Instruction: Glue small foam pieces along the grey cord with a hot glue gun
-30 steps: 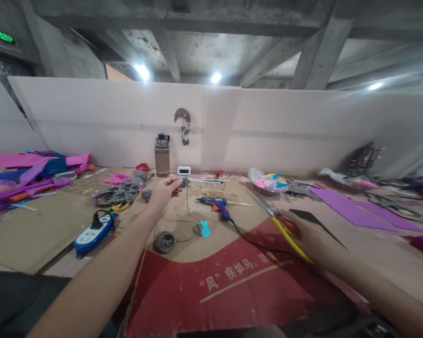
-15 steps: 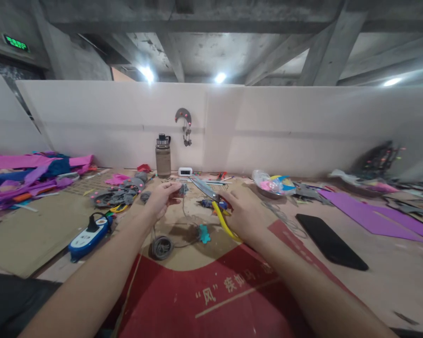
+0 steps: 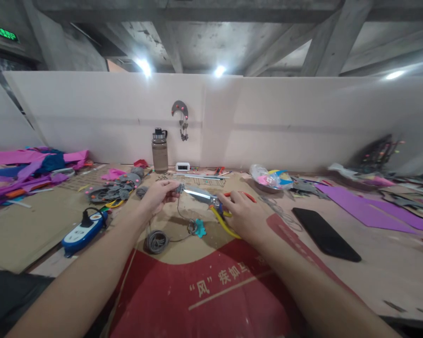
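My left hand [image 3: 158,199] pinches a small grey piece [image 3: 180,188], seemingly felt, between thumb and fingertips. A thin grey cord hangs down from it. In my right hand [image 3: 245,213] are scissors [image 3: 199,195] with one yellow and one red handle. Their blades point left, tips close to the grey piece; whether they touch it I cannot tell. Below the hands, a teal flower-shaped piece [image 3: 199,228] lies beside the cord on the cardboard. A coil of grey cord [image 3: 156,241] rests to its left.
Red-printed cardboard [image 3: 211,300] covers the table before me. A black phone [image 3: 326,234] and purple sheets [image 3: 363,209] lie right. On the left are a power strip [image 3: 84,232], grey felt scraps [image 3: 116,190] and coloured strips [image 3: 38,171]. A bottle [image 3: 160,152] stands behind.
The scissors have come down and turned more level, tips now lower beside the grey piece. Their red handle has come into sight. My left hand keeps its pinch. The view has shifted slightly.
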`<state>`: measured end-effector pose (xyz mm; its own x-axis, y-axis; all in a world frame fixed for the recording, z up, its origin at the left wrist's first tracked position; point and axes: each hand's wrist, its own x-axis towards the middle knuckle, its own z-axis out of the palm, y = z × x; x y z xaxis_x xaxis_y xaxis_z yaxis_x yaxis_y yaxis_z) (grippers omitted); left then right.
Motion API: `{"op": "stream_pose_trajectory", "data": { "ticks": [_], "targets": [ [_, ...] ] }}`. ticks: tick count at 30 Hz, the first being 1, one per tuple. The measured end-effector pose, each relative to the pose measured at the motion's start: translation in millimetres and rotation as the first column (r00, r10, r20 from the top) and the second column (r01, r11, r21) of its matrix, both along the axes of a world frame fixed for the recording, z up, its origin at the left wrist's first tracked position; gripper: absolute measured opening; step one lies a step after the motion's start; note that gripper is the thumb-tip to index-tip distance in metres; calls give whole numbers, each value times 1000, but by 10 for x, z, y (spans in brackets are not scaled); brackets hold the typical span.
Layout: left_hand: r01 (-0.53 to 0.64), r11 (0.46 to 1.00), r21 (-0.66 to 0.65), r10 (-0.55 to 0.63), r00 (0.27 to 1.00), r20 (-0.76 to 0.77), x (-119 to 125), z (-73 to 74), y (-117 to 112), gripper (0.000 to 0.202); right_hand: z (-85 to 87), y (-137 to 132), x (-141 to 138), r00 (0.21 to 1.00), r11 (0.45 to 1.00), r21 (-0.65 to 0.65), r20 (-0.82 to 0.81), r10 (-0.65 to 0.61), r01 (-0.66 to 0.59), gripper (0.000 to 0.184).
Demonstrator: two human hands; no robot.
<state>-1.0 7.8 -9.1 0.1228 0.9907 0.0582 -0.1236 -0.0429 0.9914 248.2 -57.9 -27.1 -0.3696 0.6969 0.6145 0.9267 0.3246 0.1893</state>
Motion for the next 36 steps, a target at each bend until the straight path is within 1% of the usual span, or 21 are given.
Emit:
{"op": "stream_pose_trajectory", "data": {
  "ticks": [5,11,14,21,27,33,36],
  "targets": [
    [-6,1000,4,6,1000,-28,20,12,-17,22,-17,14,6,1000,1000,6,15,0,0,31],
    [38,999,24,-37,998,-44,3,-2,5,25,-23,25,15,999,1000,28,41,-3,2,31],
    [35,999,26,-33,998,-58,-4,-17,18,25,-19,18,16,999,1000,28,46,-7,6,31],
    [21,999,39,-18,995,-97,6,-13,0,26,1,-3,15,998,1000,-13,61,-21,22,32],
    [55,998,38,-50,990,-134,30,-14,-20,27,5,-13,1,998,999,-47,57,-13,16,32],
    [80,997,14,-78,992,-99,28,-15,-6,24,-10,-7,-4,1000,996,-90,29,5,-2,36],
    [69,998,5,-69,994,-82,24,-19,-1,23,-31,4,-3,1000,994,-105,12,25,-23,36]
  ]
}}
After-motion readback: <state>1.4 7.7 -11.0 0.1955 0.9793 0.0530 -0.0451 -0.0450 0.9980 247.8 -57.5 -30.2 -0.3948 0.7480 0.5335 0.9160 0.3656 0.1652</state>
